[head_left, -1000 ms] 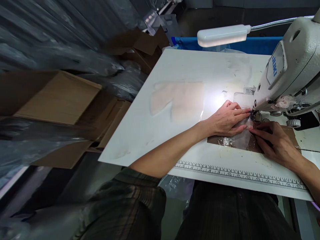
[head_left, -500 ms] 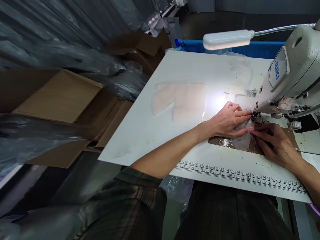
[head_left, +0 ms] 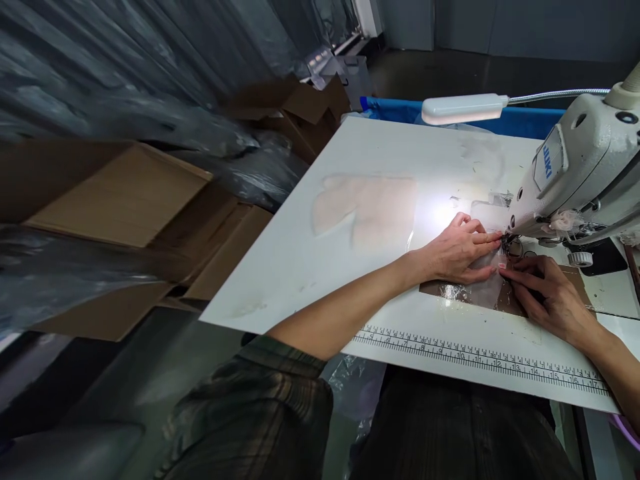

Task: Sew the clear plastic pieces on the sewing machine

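My left hand (head_left: 463, 250) lies flat with fingers stretched out, pressing a sheer whitish fabric (head_left: 485, 291) at the needle area of a white JUKI sewing machine (head_left: 583, 157). Its fingertips are right beside the presser foot (head_left: 507, 241). From the right, my right hand (head_left: 553, 293) has bent fingers closed at the fabric's edge, the index fingertip by a small white and red tag (head_left: 501, 266). The exact grip is partly hidden. Beneath the fabric and both hands is a brown sheet (head_left: 575, 277).
A pale pink fabric piece (head_left: 383, 207) lies flat on the white table (head_left: 280, 267), left of my hands. A printed ruler (head_left: 480, 357) runs along the front edge. A lamp (head_left: 465, 109) hangs over the back. Open cardboard boxes (head_left: 120, 193) and plastic sheeting stand at left.
The view has tilted, so the table's far side and machine appear lower. Both hands stay at the presser foot with nearly the same pose; any fabric movement is too small to make out.
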Motion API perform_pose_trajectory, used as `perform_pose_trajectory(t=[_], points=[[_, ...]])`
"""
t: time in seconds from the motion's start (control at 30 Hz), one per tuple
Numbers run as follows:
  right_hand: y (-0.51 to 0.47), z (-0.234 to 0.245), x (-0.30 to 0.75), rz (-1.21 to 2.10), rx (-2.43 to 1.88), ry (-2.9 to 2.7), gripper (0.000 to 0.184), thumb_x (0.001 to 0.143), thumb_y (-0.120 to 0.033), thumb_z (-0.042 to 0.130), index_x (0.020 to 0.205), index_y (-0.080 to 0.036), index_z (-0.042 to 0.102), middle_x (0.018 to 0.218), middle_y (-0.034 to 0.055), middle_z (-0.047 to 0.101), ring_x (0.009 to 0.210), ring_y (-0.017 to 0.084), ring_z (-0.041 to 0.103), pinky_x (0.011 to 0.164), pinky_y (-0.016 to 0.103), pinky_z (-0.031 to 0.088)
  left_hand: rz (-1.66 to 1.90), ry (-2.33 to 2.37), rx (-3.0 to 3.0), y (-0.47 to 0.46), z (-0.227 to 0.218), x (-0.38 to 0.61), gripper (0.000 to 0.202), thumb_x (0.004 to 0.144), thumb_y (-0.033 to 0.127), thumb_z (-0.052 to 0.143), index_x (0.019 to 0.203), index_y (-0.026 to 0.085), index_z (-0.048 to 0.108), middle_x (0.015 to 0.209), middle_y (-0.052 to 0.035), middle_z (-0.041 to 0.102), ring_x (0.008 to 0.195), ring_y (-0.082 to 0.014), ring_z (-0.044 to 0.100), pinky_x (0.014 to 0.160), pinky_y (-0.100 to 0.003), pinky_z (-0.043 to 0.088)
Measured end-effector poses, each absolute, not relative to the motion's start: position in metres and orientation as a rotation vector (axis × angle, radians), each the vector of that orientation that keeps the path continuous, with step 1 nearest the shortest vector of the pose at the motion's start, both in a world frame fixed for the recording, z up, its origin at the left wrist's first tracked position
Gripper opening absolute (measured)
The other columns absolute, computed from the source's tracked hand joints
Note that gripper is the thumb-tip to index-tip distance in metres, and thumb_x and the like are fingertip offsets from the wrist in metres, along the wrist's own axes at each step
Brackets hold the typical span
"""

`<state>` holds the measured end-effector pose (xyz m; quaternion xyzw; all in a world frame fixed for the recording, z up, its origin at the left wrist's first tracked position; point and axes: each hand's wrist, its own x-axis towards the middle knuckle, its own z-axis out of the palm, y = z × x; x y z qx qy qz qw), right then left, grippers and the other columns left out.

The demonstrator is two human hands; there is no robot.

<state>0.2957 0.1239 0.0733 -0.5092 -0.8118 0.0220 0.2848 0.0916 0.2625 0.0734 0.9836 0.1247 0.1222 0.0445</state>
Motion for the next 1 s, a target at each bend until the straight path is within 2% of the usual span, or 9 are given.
perform_pose_trajectory(t=[0.3, 0.43, 0.53, 0.63, 0.83, 1.0], points=[[0.124, 0.074, 0.299, 0.106, -1.384, -2.176, 0.031, 0.100, -0.023, 0.049, 0.115, -0.025, 0.076, 0.104, 0.0098, 0.061, 0.097, 0.021, 0.067, 0.083, 0.036, 0.062, 0.412, 0.415, 3.099, 0.254, 0.075, 0.092, 0.047, 0.102, 0.043, 0.039, 0.131, 0.015, 0.063, 0.142, -0.0128, 0.062, 0.104, -0.0283, 0.058, 0.097, -0.049, 0.036], [0.124, 0.072, 0.301, 0.108, -1.380, -2.187, 0.031, 0.100, -0.024, 0.050, 0.120, -0.023, 0.075, 0.105, 0.0109, 0.061, 0.099, 0.022, 0.066, 0.083, 0.038, 0.062, 0.550, 0.396, 3.122, 0.252, 0.071, 0.093, 0.043, 0.103, 0.039, 0.040, 0.121, 0.011, 0.066, 0.132, -0.0163, 0.066, 0.103, -0.0266, 0.060, 0.094, -0.045, 0.039], [0.123, 0.071, 0.301, 0.089, -1.392, -2.195, 0.031, 0.100, -0.024, 0.050, 0.119, -0.023, 0.075, 0.105, 0.0116, 0.061, 0.099, 0.022, 0.066, 0.083, 0.039, 0.062, 0.587, 0.236, 3.114, 0.254, 0.067, 0.095, 0.035, 0.104, 0.032, 0.041, 0.106, 0.013, 0.070, 0.115, -0.0119, 0.073, 0.090, -0.0202, 0.061, 0.086, -0.038, 0.042], [0.122, 0.072, 0.300, 0.097, -1.406, -2.203, 0.031, 0.101, -0.024, 0.049, 0.119, -0.023, 0.075, 0.106, 0.0116, 0.061, 0.098, 0.022, 0.067, 0.082, 0.038, 0.062, 0.587, 0.117, 3.099, 0.256, 0.065, 0.094, 0.031, 0.104, 0.026, 0.043, 0.096, 0.018, 0.072, 0.110, -0.0070, 0.075, 0.083, -0.0164, 0.061, 0.079, -0.035, 0.042], [0.122, 0.071, 0.297, 0.029, -1.403, -2.183, 0.030, 0.101, -0.023, 0.050, 0.121, -0.020, 0.072, 0.105, 0.0111, 0.060, 0.093, 0.020, 0.066, 0.078, 0.035, 0.061, 0.538, 0.080, 3.143, 0.257, 0.072, 0.086, 0.035, 0.102, 0.038, 0.043, 0.108, 0.019, 0.071, 0.118, -0.0086, 0.073, 0.081, -0.0197, 0.060, 0.075, -0.038, 0.041], [0.122, 0.071, 0.296, -0.031, -1.415, -2.215, 0.031, 0.100, -0.021, 0.051, 0.125, -0.020, 0.069, 0.106, 0.0114, 0.061, 0.092, 0.021, 0.065, 0.076, 0.034, 0.060, 0.406, 0.172, 3.175, 0.255, 0.078, 0.086, 0.039, 0.101, 0.042, 0.043, 0.119, 0.019, 0.068, 0.124, -0.0110, 0.069, 0.086, -0.0220, 0.061, 0.078, -0.040, 0.041]])
